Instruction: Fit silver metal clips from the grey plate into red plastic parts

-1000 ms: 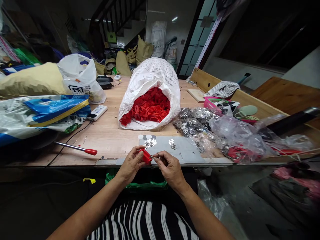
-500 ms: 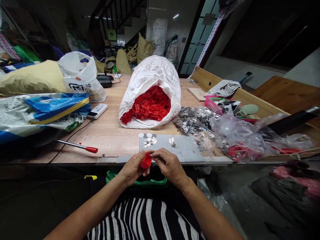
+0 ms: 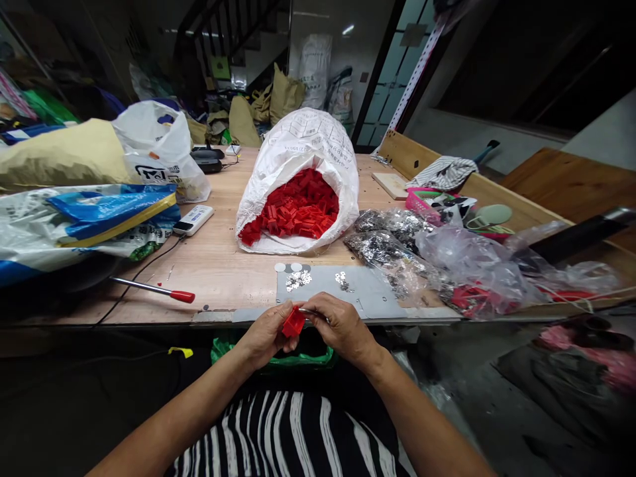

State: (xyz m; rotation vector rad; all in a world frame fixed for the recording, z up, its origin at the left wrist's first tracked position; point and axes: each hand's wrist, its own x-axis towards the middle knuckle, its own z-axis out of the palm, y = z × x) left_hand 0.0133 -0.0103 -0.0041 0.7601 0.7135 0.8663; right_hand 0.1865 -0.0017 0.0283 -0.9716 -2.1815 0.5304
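Two hands work just in front of the surface (image 3: 238,281): the left hand (image 3: 268,333) keeps one red plastic piece (image 3: 293,322) in a closed grip, and the right hand (image 3: 342,326) pinches one slim dark tool (image 3: 313,313), its near end close against that piece; whether they touch is unclear. Beyond them lies one grey sheet (image 3: 375,291) with two groups of small silver parts (image 3: 298,281), too many to count, and two pale discs (image 3: 280,267) at its far left corner. One white sack (image 3: 308,136) stands open behind, filled with uncountable red pieces (image 3: 301,209). One red-handled lever (image 3: 181,296) and one white device (image 3: 193,220) are at left; one pink basket (image 3: 420,203) is at right.
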